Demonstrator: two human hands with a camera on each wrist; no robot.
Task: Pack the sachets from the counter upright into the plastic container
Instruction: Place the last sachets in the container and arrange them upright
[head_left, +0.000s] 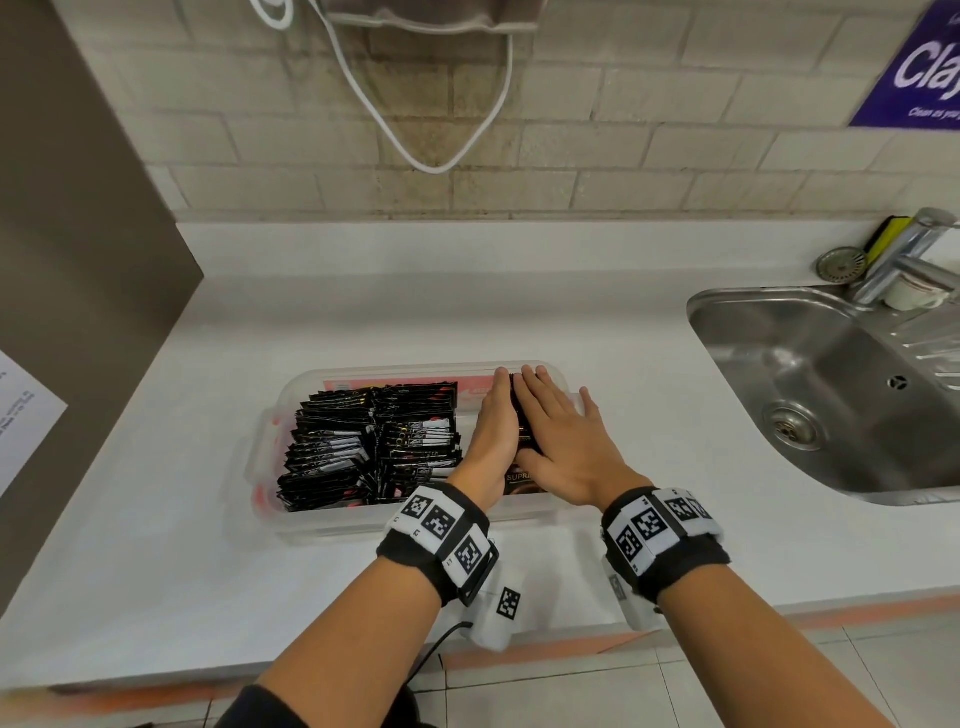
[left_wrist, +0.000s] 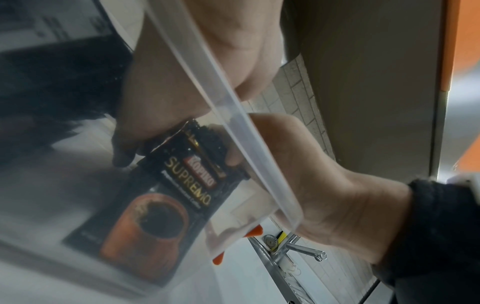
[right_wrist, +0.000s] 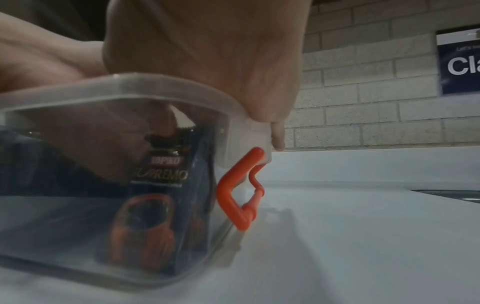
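At the near edge of the white counter (head_left: 156, 519) sits the clear plastic container (head_left: 332, 525). Inside its right end, the left hand (head_left: 491, 431) and right hand (head_left: 563, 441) stand flat on either side of a small bundle of Kopiko Supremo sachets (left_wrist: 187, 164), fingers straight and pressing inward, probably to keep the packets upright while they settle. Two rows of sachets (head_left: 363, 441) already fill the left part. Beyond, at the right, lie the steel sink (head_left: 831, 374) and tap (head_left: 904, 260).

Black sachets (head_left: 363, 441) upright, two packed rows filling left of clear plastic container (head_left: 363, 519) on worktop (head_left: 156, 493).
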